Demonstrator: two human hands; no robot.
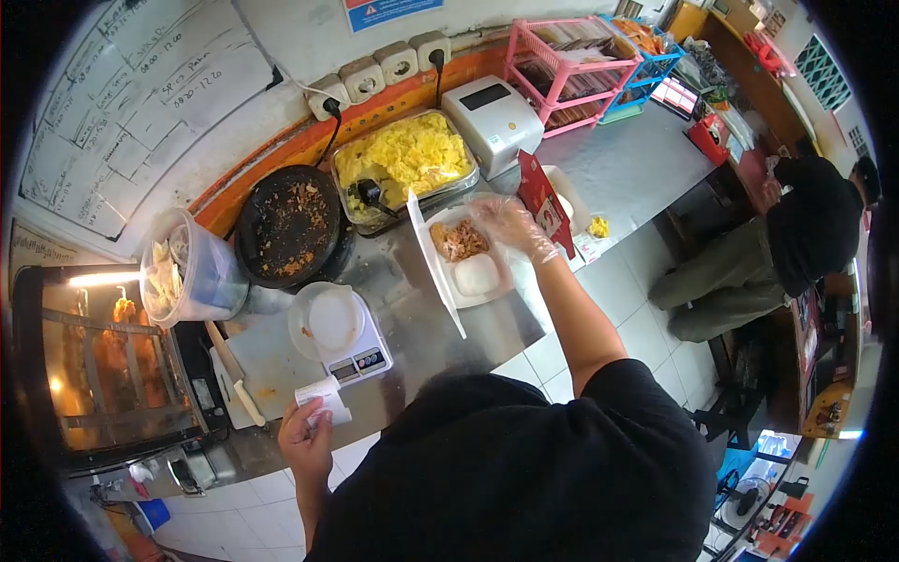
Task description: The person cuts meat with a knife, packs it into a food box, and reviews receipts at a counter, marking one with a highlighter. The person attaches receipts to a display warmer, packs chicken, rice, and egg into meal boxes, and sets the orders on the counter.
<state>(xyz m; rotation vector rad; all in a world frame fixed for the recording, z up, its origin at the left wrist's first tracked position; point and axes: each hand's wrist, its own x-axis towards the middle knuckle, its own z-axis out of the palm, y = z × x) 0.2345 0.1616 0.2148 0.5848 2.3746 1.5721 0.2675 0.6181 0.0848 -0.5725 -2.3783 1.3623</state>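
Observation:
My left hand [307,438] pinches a small white paper slip [323,401] near the table's front edge, beside the kitchen scale [361,361]. My right hand [513,227], in a clear plastic glove, is at the far right edge of an open white takeaway box [496,287]. Loose plastic obscures its fingers, so I cannot tell whether they grip the rim. Inside the box are browned chopped meat [459,241] and a white mound of rice [476,274]. A red printed box [546,201] stands just right of this hand, with another white box [567,187] behind it.
A glass tray [476,178] holds yellow food and a black spoon. Left of it are a black pan [290,225], a plastic tub [211,281] and a knife [234,375] on a cutting board [262,361]. A printer [492,122] stands behind. A person [796,225] is at right.

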